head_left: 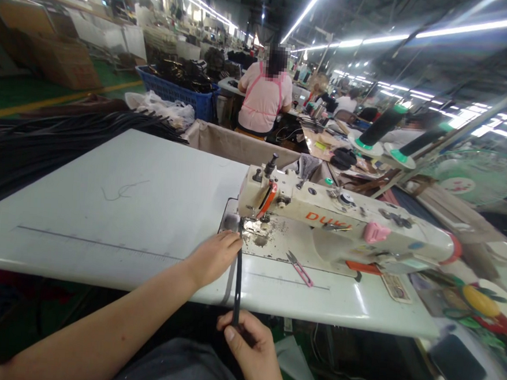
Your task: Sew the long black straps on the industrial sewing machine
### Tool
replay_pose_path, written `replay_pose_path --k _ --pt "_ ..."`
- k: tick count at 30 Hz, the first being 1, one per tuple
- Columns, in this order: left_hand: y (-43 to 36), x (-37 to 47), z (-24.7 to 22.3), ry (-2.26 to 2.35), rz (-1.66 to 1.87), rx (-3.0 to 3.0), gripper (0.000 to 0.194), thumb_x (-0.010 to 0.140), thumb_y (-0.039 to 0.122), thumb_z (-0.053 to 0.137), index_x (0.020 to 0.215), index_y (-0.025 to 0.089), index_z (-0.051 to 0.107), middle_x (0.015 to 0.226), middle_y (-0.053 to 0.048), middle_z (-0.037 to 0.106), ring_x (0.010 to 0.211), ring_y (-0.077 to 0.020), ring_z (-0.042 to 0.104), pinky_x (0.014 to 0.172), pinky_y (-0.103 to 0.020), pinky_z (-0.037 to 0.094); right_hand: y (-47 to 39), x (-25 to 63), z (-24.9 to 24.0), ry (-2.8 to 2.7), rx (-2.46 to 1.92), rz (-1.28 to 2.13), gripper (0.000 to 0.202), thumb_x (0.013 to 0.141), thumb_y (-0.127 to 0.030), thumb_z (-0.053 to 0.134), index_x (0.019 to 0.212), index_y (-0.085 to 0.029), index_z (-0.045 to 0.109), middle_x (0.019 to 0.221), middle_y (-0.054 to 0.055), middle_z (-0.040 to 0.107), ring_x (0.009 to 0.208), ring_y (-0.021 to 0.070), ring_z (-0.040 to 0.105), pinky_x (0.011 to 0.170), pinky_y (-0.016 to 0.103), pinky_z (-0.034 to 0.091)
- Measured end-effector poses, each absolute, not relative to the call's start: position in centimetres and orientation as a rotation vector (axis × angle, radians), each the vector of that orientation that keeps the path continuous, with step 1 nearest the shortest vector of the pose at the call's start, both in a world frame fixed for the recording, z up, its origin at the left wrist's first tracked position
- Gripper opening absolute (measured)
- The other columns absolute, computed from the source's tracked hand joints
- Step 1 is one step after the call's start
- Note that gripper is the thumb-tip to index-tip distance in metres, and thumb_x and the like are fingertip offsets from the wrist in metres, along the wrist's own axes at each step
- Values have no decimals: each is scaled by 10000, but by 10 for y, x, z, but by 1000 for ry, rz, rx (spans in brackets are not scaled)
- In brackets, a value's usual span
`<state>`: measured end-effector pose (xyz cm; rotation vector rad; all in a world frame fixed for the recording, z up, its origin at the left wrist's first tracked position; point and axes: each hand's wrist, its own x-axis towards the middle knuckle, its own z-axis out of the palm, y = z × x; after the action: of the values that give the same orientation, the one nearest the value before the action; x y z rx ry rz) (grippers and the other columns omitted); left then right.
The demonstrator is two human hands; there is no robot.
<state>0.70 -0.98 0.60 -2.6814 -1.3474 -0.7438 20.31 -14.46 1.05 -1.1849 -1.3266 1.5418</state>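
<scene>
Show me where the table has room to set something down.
The table looks bare between the threads and the machine, and in front of the ruler line, left of the left forearm. It is crowded at the machine's left end, with the left hand and black strip, and by the pink snips.

Left hand (219, 258) lies on the white table (83, 201), fingertips at the black strip (239, 276) by the sewing machine's needle area | right hand (251, 343) pinches the strip below the table's front edge | pink-handled snips (300, 269) sit right of the strip | over there, someone in a pink top (262, 101) sits, back to us
</scene>
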Motion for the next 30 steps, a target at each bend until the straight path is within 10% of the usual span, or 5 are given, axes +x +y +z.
replay_pose_path --k 5,30 --pt "-11 7 9 -1352 -738 -2701 198 997 108 501 1125 138 650 1235 -144 658 1226 -277 629 1099 -459 545 -145 199 17 -1157 -1190 1666 412 891 -597 744 938 -190 781 694 53 774 635 176 663 633 274 488" --pt "-10 7 7 -1379 -727 -2710 189 1018 138 476 1120 161 634 1237 -123 654 1263 -267 608 1122 -451 519 -150 205 21 -1220 -1186 1674 361 945 -518 708 819 -196 814 750 52 766 723 190 653 712 294 483"
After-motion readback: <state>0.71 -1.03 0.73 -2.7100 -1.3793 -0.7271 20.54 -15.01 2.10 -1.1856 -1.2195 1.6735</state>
